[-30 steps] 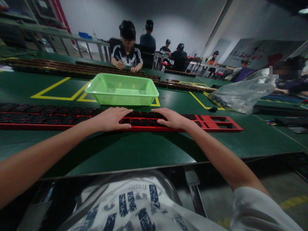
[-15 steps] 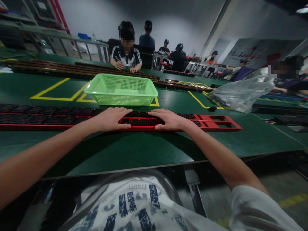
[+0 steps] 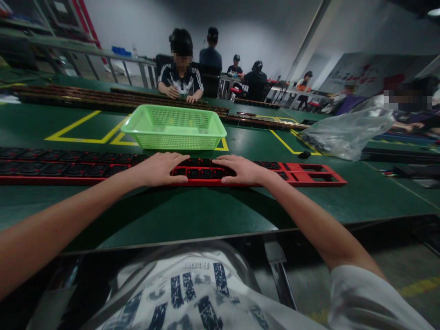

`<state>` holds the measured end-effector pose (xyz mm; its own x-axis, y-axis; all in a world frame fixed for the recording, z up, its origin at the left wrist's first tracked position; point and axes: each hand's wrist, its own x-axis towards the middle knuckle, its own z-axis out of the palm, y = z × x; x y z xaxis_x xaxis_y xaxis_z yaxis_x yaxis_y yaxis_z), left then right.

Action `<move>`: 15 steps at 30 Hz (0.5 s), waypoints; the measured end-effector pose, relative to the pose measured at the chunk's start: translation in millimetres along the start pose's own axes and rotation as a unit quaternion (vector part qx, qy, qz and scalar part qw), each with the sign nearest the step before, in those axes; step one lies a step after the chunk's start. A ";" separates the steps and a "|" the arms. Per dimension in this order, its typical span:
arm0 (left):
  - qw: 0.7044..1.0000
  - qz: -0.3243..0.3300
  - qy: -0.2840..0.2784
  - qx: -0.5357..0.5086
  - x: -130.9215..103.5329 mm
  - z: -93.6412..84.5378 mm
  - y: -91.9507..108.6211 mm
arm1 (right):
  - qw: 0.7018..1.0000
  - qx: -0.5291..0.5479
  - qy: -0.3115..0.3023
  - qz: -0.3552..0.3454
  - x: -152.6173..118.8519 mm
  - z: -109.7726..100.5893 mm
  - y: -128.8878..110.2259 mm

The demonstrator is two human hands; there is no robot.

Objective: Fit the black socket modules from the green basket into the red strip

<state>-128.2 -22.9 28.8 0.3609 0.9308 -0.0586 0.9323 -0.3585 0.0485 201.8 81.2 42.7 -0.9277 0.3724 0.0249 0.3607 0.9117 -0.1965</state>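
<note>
A long red strip frame [image 3: 318, 167] lies across the green table, two rows of black socket-like inserts set along it. My left hand [image 3: 161, 169] rests on the strip just left of its exposed middle, fingers stretched over the top and thumb apart near the front edge. Mirroring it, my right hand [image 3: 242, 169] lies on the strip farther right, also open, its thumb by the front edge. Between the hands, several black inserts [image 3: 206, 173] show. The parts of the strip under both palms are hidden.
Behind the strip stands a light green perforated basket [image 3: 178, 141]. To the right are a clear plastic bag [image 3: 347, 133] of dark parts and a small black piece [image 3: 304, 155]. Long dark strips [image 3: 113, 98] lie farther back, where a person [image 3: 180, 75] sits. Yellow tape marks the table.
Both hands keep the same place on the strip. The view has shifted very slightly. At the far right, a co-worker's hand has moved a little.
</note>
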 end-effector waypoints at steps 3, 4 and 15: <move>1.000 -0.005 -0.003 0.002 -0.1 0.1 0.6 | 1.000 0.000 -0.001 0.001 -0.5 -0.6 0.0; 1.000 -0.005 -0.003 0.002 -0.2 0.0 0.9 | 1.000 0.000 -0.003 0.001 -0.7 -0.9 -0.3; 1.000 0.000 0.001 0.000 0.3 1.3 -0.6 | 1.000 -0.002 -0.006 0.007 -0.3 -1.6 -2.6</move>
<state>-128.6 -22.5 27.5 0.3606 0.9310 -0.0569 0.9324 -0.3581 0.0489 201.3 79.0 44.9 -0.9234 0.3837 0.0104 0.3745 0.9068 -0.1936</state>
